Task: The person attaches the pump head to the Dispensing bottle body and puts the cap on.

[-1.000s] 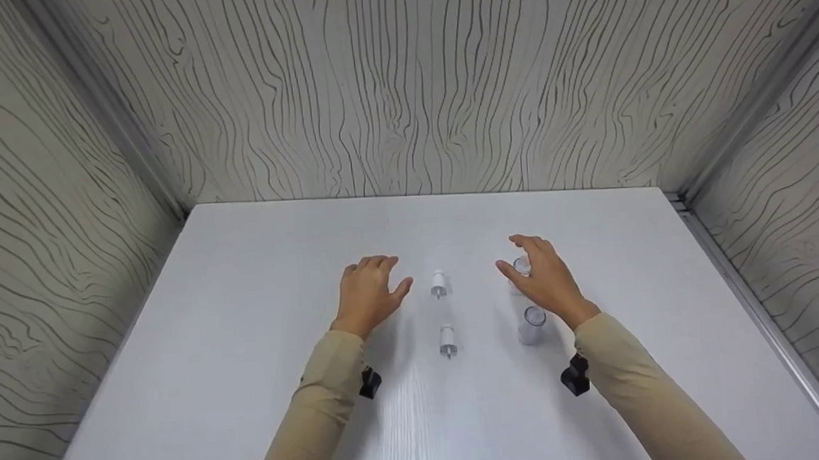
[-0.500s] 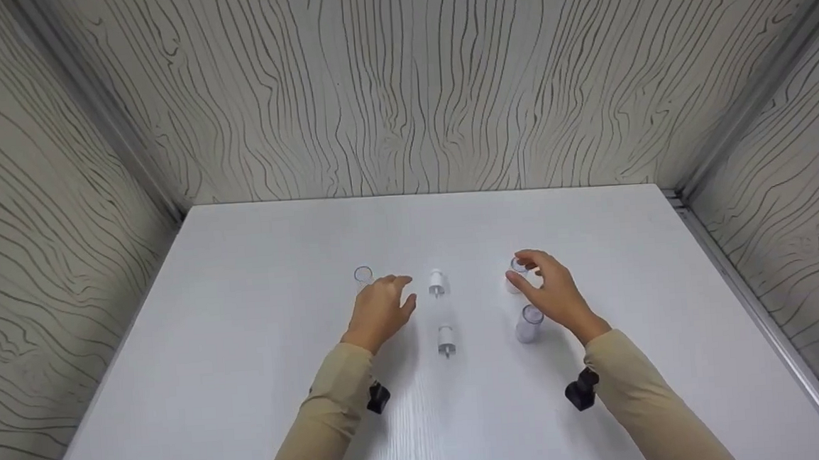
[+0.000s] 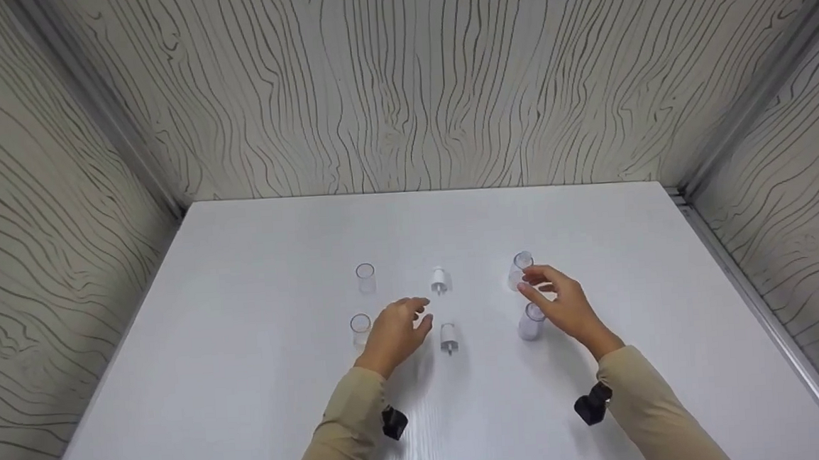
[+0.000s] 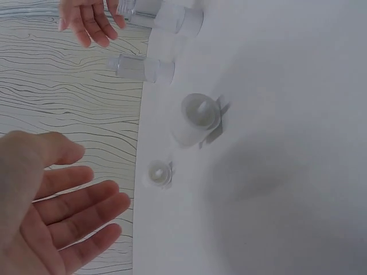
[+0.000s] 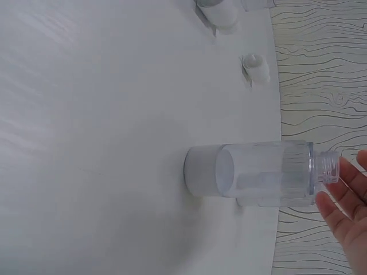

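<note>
1. Head view: over the last second, both hands have been drawn back toward the near edge of the white table (image 3: 250,410). By this, the far clear cup (image 3: 366,281) and the near clear cup (image 3: 360,324), both hidden a second ago, have been uncovered, the near one only in part.
2. The left hand (image 3: 394,332) has also been brought inward, just beside the near white top (image 3: 449,335). Its fingers are loosely extended with the thumb apart, as is shown in the left wrist view; nothing is held.
3. The right hand (image 3: 563,306) has been lowered from over the far bottle (image 3: 517,273) toward the near bottle (image 3: 530,324). Its fingers are bent slightly, a gap being left between thumb and forefinger, and nothing is gripped. In the right wrist view the fingertips are seen close to a bottle neck; whether it is touched cannot be told.
4. No displacement is noticed in the bottles, the near white top or the far white top (image 3: 439,279). Both bottles are stood upright on the right, uncapped, with the tops between them and the cups.
5. The work is therefore judged to be at a reaching stage: hands repositioned, nothing lifted or joined.
</note>
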`<state>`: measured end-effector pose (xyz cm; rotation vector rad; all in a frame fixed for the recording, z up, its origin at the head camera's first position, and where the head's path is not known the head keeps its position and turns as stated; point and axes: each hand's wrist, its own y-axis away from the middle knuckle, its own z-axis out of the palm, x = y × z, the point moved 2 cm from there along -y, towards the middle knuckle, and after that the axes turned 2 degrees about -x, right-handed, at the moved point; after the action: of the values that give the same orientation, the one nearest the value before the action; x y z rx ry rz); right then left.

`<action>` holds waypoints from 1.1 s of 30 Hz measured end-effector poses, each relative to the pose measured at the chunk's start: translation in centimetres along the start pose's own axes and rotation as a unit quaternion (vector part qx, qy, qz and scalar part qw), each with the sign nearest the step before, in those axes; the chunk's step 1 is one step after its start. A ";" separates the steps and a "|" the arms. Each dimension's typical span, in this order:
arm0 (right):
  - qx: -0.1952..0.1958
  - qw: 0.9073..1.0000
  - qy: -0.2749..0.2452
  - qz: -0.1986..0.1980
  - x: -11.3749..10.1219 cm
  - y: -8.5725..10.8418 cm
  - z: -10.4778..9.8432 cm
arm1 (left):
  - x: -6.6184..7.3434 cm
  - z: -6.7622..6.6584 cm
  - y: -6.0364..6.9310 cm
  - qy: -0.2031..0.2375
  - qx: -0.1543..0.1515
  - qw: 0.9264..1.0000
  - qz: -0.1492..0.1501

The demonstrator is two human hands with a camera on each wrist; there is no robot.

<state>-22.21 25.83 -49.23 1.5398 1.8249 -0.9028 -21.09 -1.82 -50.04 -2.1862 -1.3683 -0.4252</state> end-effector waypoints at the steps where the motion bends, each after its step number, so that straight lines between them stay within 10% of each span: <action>1: -0.003 1.000 0.001 0.002 0.1 0.1 0.1 | 0.0 0.1 0.1 0.003 0.000 1.000 0.001; 19: -0.016 0.998 -0.010 0.057 3.1 2.0 1.4 | -0.6 3.2 1.1 0.094 -0.063 0.990 -0.082; 33: -0.025 0.991 -0.036 0.127 5.4 3.0 2.6 | -1.0 5.0 1.5 0.122 -0.040 0.985 -0.111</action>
<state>-20.15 27.30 -55.40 1.6409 1.5465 -0.7751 -20.23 -0.17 -55.06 -1.9715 -1.4821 -0.8158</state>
